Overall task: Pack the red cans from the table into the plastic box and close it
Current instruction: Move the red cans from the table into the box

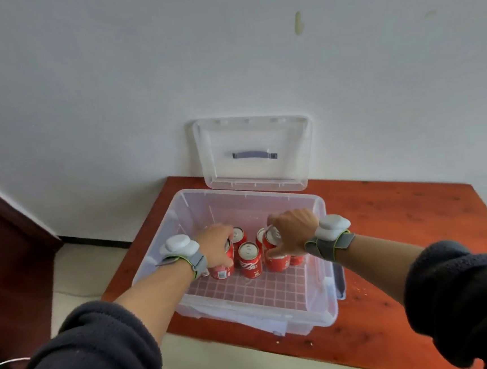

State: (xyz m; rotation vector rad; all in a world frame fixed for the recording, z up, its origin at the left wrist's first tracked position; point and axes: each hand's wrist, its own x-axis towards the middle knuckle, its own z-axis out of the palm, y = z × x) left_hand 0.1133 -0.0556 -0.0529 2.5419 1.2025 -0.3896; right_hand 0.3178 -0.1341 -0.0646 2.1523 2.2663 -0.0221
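Note:
A clear plastic box [328, 288] stands open on the red-brown table [402, 229]. Its clear lid [253, 142] with a grey handle leans upright against the wall behind it. Several red cans stand upright on the box floor, one of them free in the middle [250, 260]. My left hand [216, 245] reaches into the box and is closed over the top of a red can [222, 271] at the left. My right hand [292, 231] grips another red can [277, 262] from above at the right. More cans behind them are partly hidden by my hands.
The box sits at the table's left end, close to the front-left edge. A dark wooden panel [6, 249] stands at the far left, with pale floor [74, 281] between it and the table. The white wall [225, 53] rises right behind the table.

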